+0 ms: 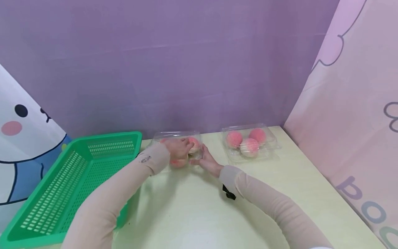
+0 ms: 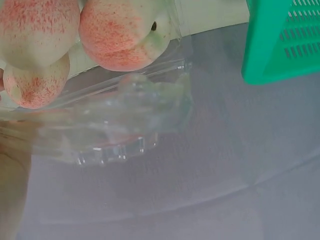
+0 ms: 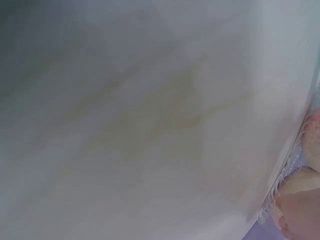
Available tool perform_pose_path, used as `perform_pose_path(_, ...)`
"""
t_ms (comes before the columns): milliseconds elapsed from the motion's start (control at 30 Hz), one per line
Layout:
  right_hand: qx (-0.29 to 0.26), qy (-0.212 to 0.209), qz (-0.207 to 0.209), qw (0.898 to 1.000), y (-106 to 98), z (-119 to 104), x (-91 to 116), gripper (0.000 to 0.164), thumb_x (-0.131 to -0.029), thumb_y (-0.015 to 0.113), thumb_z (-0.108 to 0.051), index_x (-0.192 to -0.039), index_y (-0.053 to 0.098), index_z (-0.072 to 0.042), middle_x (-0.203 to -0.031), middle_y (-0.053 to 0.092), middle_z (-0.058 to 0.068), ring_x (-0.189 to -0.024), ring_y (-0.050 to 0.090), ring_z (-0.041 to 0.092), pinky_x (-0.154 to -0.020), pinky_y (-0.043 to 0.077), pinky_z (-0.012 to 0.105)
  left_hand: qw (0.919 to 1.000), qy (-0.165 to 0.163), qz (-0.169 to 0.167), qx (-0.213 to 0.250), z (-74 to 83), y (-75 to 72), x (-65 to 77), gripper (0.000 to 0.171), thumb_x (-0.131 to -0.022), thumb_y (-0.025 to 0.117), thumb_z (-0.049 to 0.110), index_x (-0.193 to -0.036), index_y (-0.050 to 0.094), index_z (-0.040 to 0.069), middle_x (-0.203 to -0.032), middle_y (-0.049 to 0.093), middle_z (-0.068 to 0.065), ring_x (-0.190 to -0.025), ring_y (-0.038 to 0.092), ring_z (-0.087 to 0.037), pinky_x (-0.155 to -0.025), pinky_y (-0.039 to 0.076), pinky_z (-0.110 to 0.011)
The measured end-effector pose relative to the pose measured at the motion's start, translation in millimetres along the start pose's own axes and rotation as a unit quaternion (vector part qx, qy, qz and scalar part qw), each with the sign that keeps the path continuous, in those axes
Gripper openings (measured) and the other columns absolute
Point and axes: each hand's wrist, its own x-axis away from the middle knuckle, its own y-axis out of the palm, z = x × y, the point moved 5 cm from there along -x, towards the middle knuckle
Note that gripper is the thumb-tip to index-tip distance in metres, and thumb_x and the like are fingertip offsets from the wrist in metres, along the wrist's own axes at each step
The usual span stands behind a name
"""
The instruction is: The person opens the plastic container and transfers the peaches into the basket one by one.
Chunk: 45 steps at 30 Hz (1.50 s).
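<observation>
In the head view, a clear plastic clamshell box (image 1: 160,135) holds pink-and-cream peaches (image 1: 193,145) near the back of the table. My left hand (image 1: 179,148) reaches over it, fingers pointing right beside a peach; what they touch is hidden. Another peach (image 1: 178,163) shows below that hand. My right hand (image 1: 209,162) grips the box's right side, thumb toward the front. The left wrist view shows several peaches (image 2: 125,35) close up, with the transparent lid (image 2: 115,115) standing behind them. Blurred sleeve fabric (image 3: 150,125) fills most of the right wrist view.
A green perforated basket (image 1: 136,141) stands to the left, close to my left forearm. On the right, a second clear box (image 1: 272,152) contains three peaches (image 1: 249,147). A purple backdrop (image 1: 199,69) borders the table's far edge.
</observation>
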Motion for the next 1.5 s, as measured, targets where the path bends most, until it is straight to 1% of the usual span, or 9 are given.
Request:
perform_pose_path(333, -0.003, -0.013, -0.01, 1.0, -1.0, -7.3, 0.9, 0.102, -0.079, 0.068, -0.011, -0.147, -0.008, -0.009, -0.154, 0.001, 0.012, -0.141, 0.004, 0.027, -0.114, 0.009, 0.045, 0.9983, -0.011, -0.016, 0.056, -9.0, -8.7, -0.9, 0.056, -0.092, 0.042, 0.023, -0.143, 0.025, 0.005, -0.142, 0.034, -0.019, -0.127, 0.041, -0.031, -0.106, 0.035, -0.041)
perform_pose_path(400, -0.002, -0.012, -0.017, 1.0, -0.7, -6.2, 1.1, 0.101, -0.08, 0.068, -0.011, -0.147, -0.008, -0.01, -0.154, 0.001, 0.012, -0.141, 0.005, 0.028, -0.114, 0.01, 0.045, 0.9934, -0.036, -0.024, 0.106, -15.1, -10.2, 1.1, 0.057, -0.094, 0.042, 0.026, -0.145, 0.021, 0.009, -0.147, 0.029, -0.017, -0.133, 0.033, -0.031, -0.11, 0.028, -0.042)
perform_pose_path(567, 0.005, -0.007, -0.041, 0.999, 3.3, -7.0, 4.0, 0.097, -0.083, 0.066, -0.013, -0.147, -0.008, -0.012, -0.154, 0.003, 0.016, -0.141, 0.007, 0.031, -0.113, 0.015, 0.048, 0.9844, -0.07, -0.023, 0.16, -24.8, -13.8, 6.7, 0.058, -0.095, 0.04, 0.031, -0.146, 0.018, 0.013, -0.151, 0.022, -0.015, -0.136, 0.026, -0.035, -0.111, 0.022, -0.047)
perform_pose_path(700, -0.002, -0.014, -0.058, 0.998, 6.2, -13.6, 8.3, 0.096, -0.084, 0.064, -0.011, -0.147, -0.008, -0.009, -0.153, 0.001, 0.018, -0.14, 0.008, 0.034, -0.113, 0.013, 0.05, 0.9887, -0.046, 0.008, 0.143, -25.2, -14.8, 10.0, 0.059, -0.095, 0.04, 0.029, -0.146, 0.018, 0.008, -0.149, 0.022, -0.019, -0.134, 0.028, -0.037, -0.111, 0.024, -0.046)
perform_pose_path(867, 0.023, -0.025, -0.029, 0.999, 2.4, -14.3, 4.8, 0.098, -0.079, 0.069, -0.01, -0.146, -0.003, -0.004, -0.152, 0.009, 0.019, -0.139, 0.015, 0.034, -0.113, 0.013, 0.047, 0.9883, -0.019, 0.066, 0.136, -29.1, -18.3, 12.6, 0.057, -0.096, 0.037, 0.029, -0.144, 0.021, 0.003, -0.148, 0.025, -0.02, -0.134, 0.029, -0.034, -0.111, 0.025, -0.043)
perform_pose_path(1000, 0.049, -0.033, -0.014, 0.998, -0.7, -13.0, 2.6, 0.104, -0.075, 0.073, -0.011, -0.147, -0.002, -0.007, -0.153, 0.011, 0.015, -0.139, 0.015, 0.032, -0.113, 0.012, 0.048, 0.9864, -0.02, 0.069, 0.148, -31.9, -18.4, 11.0, 0.059, -0.096, 0.037, 0.032, -0.145, 0.02, 0.006, -0.149, 0.024, -0.018, -0.135, 0.028, -0.034, -0.111, 0.024, -0.045)
perform_pose_path(1200, 0.066, -0.008, -0.039, 0.997, -0.2, -4.4, 4.5, 0.113, -0.076, 0.074, -0.016, -0.146, -0.014, -0.011, -0.154, -0.004, 0.01, -0.142, 0.0, 0.027, -0.114, 0.006, 0.047, 0.9797, -0.045, 0.086, 0.176, -39.8, -19.0, 10.7, 0.059, -0.096, 0.037, 0.041, -0.146, 0.023, 0.012, -0.147, 0.031, -0.013, -0.133, 0.033, -0.033, -0.109, 0.026, -0.048)
perform_pose_path(1367, 0.06, -0.018, -0.041, 0.997, -3.2, -3.6, 3.7, 0.111, -0.077, 0.074, -0.016, -0.146, -0.012, -0.01, -0.155, -0.002, 0.011, -0.142, 0.001, 0.026, -0.114, 0.007, 0.046, 0.9709, -0.095, 0.132, 0.176, -62.3, -26.0, 19.7, 0.056, -0.095, 0.041, 0.044, -0.139, 0.038, 0.01, -0.139, 0.044, -0.014, -0.127, 0.042, -0.033, -0.105, 0.034, -0.049)
perform_pose_path(1500, 0.054, -0.025, -0.035, 0.998, -5.1, -5.2, 2.4, 0.11, -0.077, 0.073, -0.016, -0.146, -0.012, -0.01, -0.155, -0.002, 0.009, -0.142, 0.001, 0.024, -0.114, 0.008, 0.045, 0.9642, -0.125, 0.147, 0.182, -83.4, -25.4, 33.6, 0.058, -0.092, 0.045, 0.047, -0.137, 0.042, 0.01, -0.138, 0.046, -0.013, -0.125, 0.043, -0.034, -0.102, 0.035, -0.051)
